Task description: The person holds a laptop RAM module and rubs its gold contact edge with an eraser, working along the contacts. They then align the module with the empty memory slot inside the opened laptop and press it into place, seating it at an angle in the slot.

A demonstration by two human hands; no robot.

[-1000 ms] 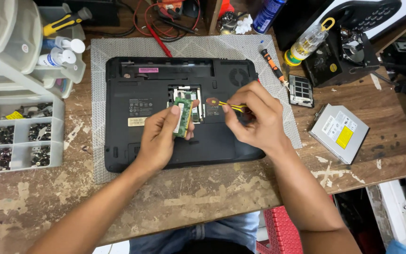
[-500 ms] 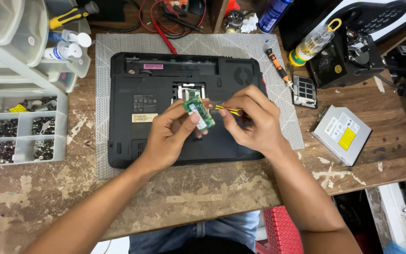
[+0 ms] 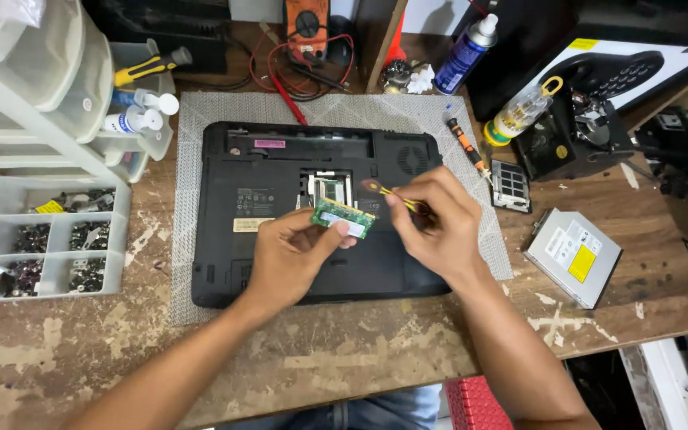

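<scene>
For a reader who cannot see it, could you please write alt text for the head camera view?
A person's left hand holds a small green memory module above an upturned black laptop with an open bay, while the right hand holds a thin yellow tool. The laptop lies on a grey mat on a worn wooden bench, with a silver optical drive to the right.

We log two bare forearms entering from the lower frame, no sleeves, left hand (image 3: 287, 256) and right hand (image 3: 438, 228) ungloved, no rings or watch visible, blue denim at bottom centre.

Matt black plastic laptop (image 3: 280, 239), worn wooden table (image 3: 360, 358)
</scene>
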